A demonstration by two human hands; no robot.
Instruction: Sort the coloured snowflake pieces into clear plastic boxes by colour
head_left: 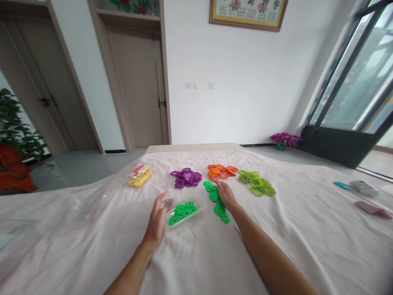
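My left hand (157, 217) grips the left end of a clear plastic box (201, 206), thumb over its rim. Green snowflake-shaped discs (183, 212) lie inside the box. Just to its right, a loose strip of more green discs (214, 196) is spread on the cloth. Reaching in from the right, my right hand (226, 194) rests against that strip with its fingers stretched forward. Its fingertips are partly hidden, and no disc shows plainly between them. Beyond the hands are piles of purple discs (186, 178), orange discs (219, 172) and lime-green discs (258, 183).
A pale pink cloth (129, 246) covers the table. On the left stands a labelled clear box of yellow pieces (140, 176), near clear plastic packaging (89, 200). Far right lie a blue object (342, 185), a white packet (364, 188) and a pink item (373, 209).
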